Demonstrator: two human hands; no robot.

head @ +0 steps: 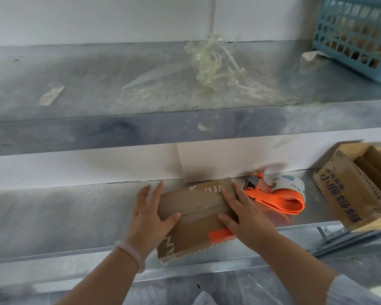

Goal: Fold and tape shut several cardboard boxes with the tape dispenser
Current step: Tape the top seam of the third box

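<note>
Both hands press flat with spread fingers, left hand (151,219) and right hand (244,213), on the closed box (196,216), hiding its sides; the tape dispenser (277,194) is partly covered.

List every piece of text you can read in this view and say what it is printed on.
"deli" on the tape roll in the orange tape dispenser.
"小鹿妈妈" in large blue characters on the open cardboard box at the right; the smaller line above it is too blurred to read.
White letters on the taped box under the left hand and right hand: partly covered, not readable.
</note>
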